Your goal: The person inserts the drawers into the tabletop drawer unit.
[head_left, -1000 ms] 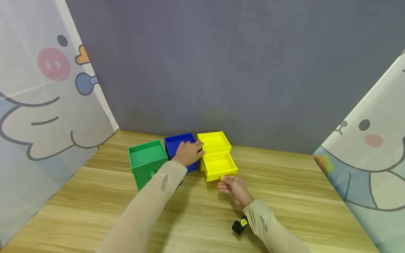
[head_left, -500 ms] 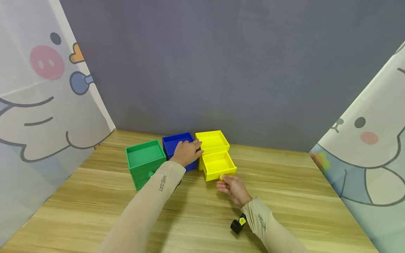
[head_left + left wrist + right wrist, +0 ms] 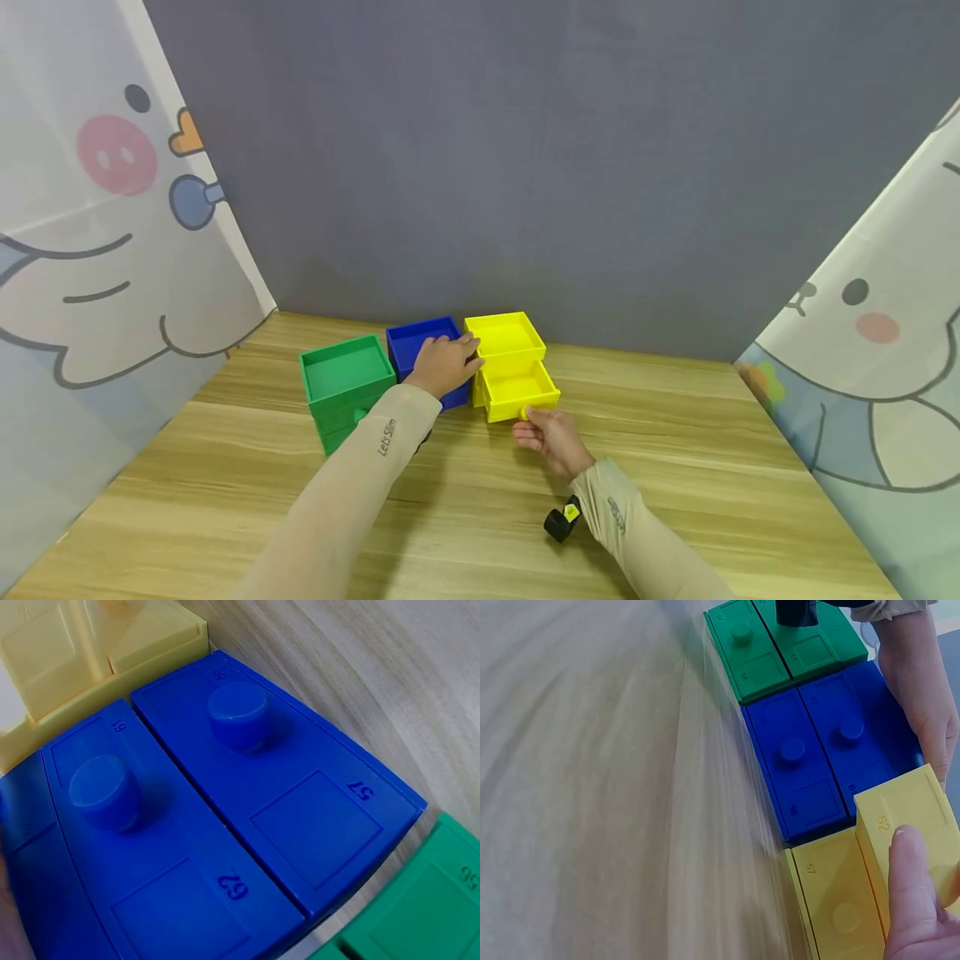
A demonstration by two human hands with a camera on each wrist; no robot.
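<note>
My right hand (image 3: pixel 553 442) pinches the small round knob (image 3: pixel 524 412) of the yellow drawer (image 3: pixel 522 404). That drawer juts partway from the upper slot of the yellow cabinet (image 3: pixel 506 335), and its inside looks bare. In the right wrist view a finger (image 3: pixel 907 870) lies along the drawer's front. My left hand (image 3: pixel 440 367) reaches over the blue cabinet (image 3: pixel 411 340), its fingertips resting at the yellow cabinet's left edge. Little of the left hand (image 3: pixel 9 926) shows in the left wrist view, where both blue drawers, with their round knobs, are closed.
A green cabinet (image 3: pixel 348 371) with closed drawers stands left of the blue one, partly behind my left sleeve. All three have shallow open tops. The wooden table (image 3: pixel 675 442) meets a grey wall (image 3: pixel 600 208) behind them. Cartoon-printed sheets (image 3: pixel 877 392) flank both sides.
The yellow drawer has slid a little way back into its cabinet, with my right hand moving forward at the knob. My left hand stays at the yellow cabinet's edge.
</note>
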